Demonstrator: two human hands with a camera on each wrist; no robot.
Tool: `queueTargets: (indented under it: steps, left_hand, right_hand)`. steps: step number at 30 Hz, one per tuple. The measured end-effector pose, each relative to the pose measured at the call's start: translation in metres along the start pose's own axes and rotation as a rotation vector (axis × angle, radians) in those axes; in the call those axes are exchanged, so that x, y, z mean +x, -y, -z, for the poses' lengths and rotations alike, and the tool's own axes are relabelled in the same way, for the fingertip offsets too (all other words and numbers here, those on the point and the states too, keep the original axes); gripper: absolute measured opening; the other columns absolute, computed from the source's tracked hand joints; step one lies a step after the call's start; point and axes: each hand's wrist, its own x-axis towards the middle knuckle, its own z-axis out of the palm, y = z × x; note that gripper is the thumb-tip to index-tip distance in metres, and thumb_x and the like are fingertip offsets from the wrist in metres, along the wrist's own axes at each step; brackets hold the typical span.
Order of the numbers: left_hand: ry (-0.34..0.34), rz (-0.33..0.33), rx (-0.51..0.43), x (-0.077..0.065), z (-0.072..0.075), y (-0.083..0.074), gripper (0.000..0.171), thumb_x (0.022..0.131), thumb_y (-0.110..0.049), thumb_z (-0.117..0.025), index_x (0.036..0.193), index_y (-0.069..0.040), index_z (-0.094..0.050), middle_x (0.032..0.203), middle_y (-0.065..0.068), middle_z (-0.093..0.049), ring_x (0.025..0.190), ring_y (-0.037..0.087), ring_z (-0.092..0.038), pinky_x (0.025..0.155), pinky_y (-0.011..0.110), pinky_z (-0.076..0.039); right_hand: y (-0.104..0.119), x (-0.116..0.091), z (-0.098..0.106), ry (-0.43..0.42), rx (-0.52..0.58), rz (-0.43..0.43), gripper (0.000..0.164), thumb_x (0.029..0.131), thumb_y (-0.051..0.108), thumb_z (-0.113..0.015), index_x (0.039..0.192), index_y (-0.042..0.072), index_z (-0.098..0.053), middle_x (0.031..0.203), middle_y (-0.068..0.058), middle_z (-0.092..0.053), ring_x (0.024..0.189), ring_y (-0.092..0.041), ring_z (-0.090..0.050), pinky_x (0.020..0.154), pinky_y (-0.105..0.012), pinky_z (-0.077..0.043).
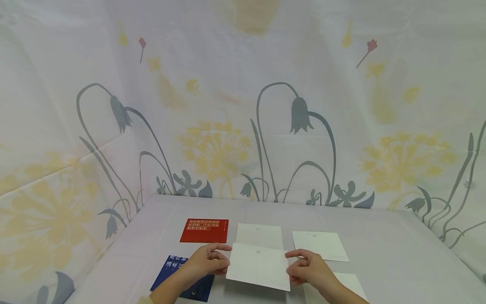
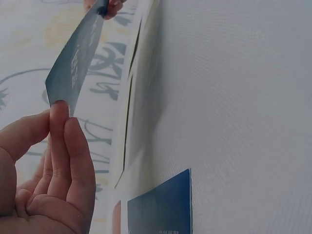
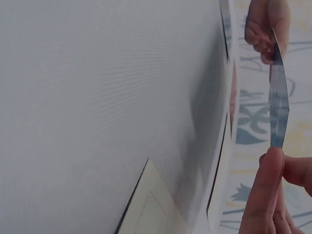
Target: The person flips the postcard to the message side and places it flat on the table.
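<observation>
My left hand and right hand hold a postcard between them, pinching it at its left and right edges. Its white side faces up and its far edge overlaps another white card in the head view. From the left wrist, the underside of the held postcard looks blue with pale lettering. It is raised over the table, a shadow beneath it. Under my left forearm lies a blue card with white characters. A white card lies partly hidden by my right hand.
A red card with rows of small printed boxes lies at the back left of the table. Another white card lies at the back right. Beyond the table hangs a flower-printed cloth, which also runs along the sides.
</observation>
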Motion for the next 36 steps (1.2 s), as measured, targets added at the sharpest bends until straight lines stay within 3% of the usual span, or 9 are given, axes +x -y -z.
queueTargets:
  steps: [6, 25, 36]
  left_hand:
    - [-0.025, 0.023, -0.009, 0.000, -0.002, 0.001, 0.047, 0.085, -0.009, -0.068, 0.126, 0.005, -0.052, 0.090, 0.010, -0.066, 0.075, 0.022, -0.065, 0.071, 0.036, -0.055]
    - [-0.032, 0.135, 0.041, -0.001, -0.006, 0.010, 0.040, 0.082, -0.004, -0.069, 0.119, 0.004, -0.056, 0.089, 0.008, -0.064, 0.076, 0.020, -0.065, 0.068, 0.034, -0.056]
    - [-0.008, 0.204, 0.032, -0.003, -0.008, 0.012, 0.035, 0.089, -0.015, -0.062, 0.117, 0.005, -0.058, 0.092, 0.009, -0.066, 0.071, 0.017, -0.064, 0.067, 0.030, -0.055]
  right_hand:
    - [-0.001, -0.001, -0.003, -0.049, 0.019, 0.007, 0.062, 0.080, 0.001, -0.068, 0.129, -0.018, -0.035, 0.076, -0.006, -0.066, 0.066, -0.018, -0.063, 0.064, -0.035, -0.056]
    - [-0.010, -0.002, -0.008, -0.053, -0.007, -0.108, 0.051, 0.083, 0.000, -0.060, 0.126, -0.017, -0.039, 0.078, -0.007, -0.059, 0.066, -0.019, -0.062, 0.061, -0.032, -0.055]
    - [-0.012, -0.004, -0.007, 0.008, 0.020, -0.156, 0.046, 0.083, 0.003, -0.053, 0.122, -0.019, -0.041, 0.085, -0.009, -0.063, 0.064, -0.016, -0.062, 0.060, -0.027, -0.055]
